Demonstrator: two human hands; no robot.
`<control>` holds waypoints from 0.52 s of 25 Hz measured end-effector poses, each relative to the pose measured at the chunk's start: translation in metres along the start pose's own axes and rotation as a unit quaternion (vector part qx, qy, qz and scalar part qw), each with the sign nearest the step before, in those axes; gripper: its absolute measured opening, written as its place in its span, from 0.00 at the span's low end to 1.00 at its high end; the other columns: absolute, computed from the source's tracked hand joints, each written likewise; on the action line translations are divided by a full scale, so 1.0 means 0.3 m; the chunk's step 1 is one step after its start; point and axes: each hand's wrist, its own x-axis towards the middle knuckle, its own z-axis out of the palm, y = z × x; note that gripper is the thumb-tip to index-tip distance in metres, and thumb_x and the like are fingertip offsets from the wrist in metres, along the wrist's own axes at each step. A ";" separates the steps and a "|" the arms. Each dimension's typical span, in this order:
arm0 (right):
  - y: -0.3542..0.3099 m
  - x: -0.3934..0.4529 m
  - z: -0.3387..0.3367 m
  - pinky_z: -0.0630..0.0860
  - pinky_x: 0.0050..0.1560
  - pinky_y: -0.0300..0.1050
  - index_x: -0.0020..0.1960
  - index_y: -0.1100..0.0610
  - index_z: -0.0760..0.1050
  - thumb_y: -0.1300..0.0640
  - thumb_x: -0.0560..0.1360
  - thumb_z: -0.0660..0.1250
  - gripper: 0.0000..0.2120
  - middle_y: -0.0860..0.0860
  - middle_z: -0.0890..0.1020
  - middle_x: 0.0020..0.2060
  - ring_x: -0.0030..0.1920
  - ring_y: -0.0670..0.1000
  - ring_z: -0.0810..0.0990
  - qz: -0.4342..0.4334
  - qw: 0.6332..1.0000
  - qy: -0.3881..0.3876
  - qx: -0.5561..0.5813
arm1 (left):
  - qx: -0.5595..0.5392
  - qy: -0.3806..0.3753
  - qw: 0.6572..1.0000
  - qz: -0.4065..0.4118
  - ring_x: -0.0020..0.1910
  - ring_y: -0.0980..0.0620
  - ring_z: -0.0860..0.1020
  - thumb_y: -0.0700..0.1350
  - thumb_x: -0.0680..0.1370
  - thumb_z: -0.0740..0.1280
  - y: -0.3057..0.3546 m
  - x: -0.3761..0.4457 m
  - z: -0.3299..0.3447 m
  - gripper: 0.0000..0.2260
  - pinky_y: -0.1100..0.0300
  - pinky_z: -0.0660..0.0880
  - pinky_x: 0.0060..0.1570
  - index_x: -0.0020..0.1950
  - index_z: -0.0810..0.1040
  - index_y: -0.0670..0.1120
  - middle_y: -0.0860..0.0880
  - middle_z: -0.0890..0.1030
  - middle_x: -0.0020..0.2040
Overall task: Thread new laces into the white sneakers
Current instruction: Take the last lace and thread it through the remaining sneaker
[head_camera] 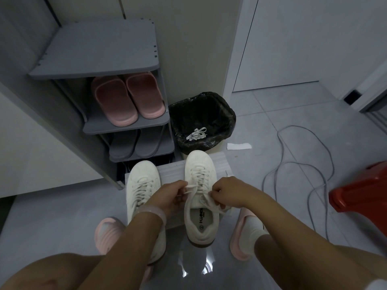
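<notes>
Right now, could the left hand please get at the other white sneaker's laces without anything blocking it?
Probably yes: the left hand pinches a lace of the right sneaker, and the left sneaker lies directly beside it, its laces uncovered.

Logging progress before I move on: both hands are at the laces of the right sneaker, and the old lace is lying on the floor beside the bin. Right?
Not quite. The head view shows the old lace inside the bin, on its black liner, not on the floor. Both hands, left and right, are indeed at the laces of the right sneaker.
</notes>
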 end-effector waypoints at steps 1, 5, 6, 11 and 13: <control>-0.001 0.001 0.000 0.64 0.31 0.34 0.30 0.53 0.69 0.57 0.78 0.56 0.18 0.47 0.77 0.30 0.28 0.42 0.71 0.000 1.000 0.001 0.001 | 0.013 0.007 1.000 0.001 0.31 0.51 0.71 0.41 0.77 0.62 -0.001 -0.001 0.002 0.16 0.60 0.69 0.35 0.30 0.70 0.43 0.47 0.72 0.30; -0.021 -0.004 -0.021 0.65 0.28 0.34 0.30 0.54 0.71 0.58 0.76 0.59 0.16 0.50 0.76 0.30 0.28 0.43 0.69 0.008 0.995 0.044 0.094 | 0.223 -0.020 0.966 0.128 0.38 0.54 0.74 0.44 0.76 0.66 0.015 -0.037 -0.007 0.07 0.64 0.72 0.36 0.53 0.72 0.45 0.48 0.76 0.43; -0.029 -0.009 -0.025 0.63 0.26 0.33 0.30 0.55 0.72 0.59 0.75 0.60 0.15 0.49 0.73 0.27 0.24 0.42 0.67 0.017 0.988 0.052 0.146 | 0.303 -0.048 0.940 0.151 0.41 0.55 0.74 0.43 0.75 0.68 0.017 -0.040 -0.014 0.13 0.64 0.71 0.38 0.57 0.70 0.45 0.49 0.75 0.46; -0.042 -0.022 -0.034 0.67 0.30 0.35 0.32 0.62 0.75 0.58 0.73 0.62 0.13 0.58 0.78 0.32 0.27 0.44 0.70 0.036 0.986 0.058 0.153 | 0.459 0.015 0.854 0.245 0.37 0.55 0.72 0.38 0.70 0.69 -0.028 -0.032 -0.015 0.17 0.64 0.69 0.36 0.52 0.64 0.46 0.49 0.74 0.43; -0.010 -0.016 -0.074 0.69 0.37 0.41 0.40 0.70 0.78 0.54 0.74 0.62 0.18 0.62 0.80 0.37 0.34 0.49 0.73 0.077 0.983 0.115 0.122 | 0.422 0.041 0.878 0.221 0.38 0.53 0.73 0.39 0.70 0.69 -0.032 -0.025 -0.014 0.17 0.62 0.71 0.38 0.52 0.64 0.46 0.51 0.73 0.40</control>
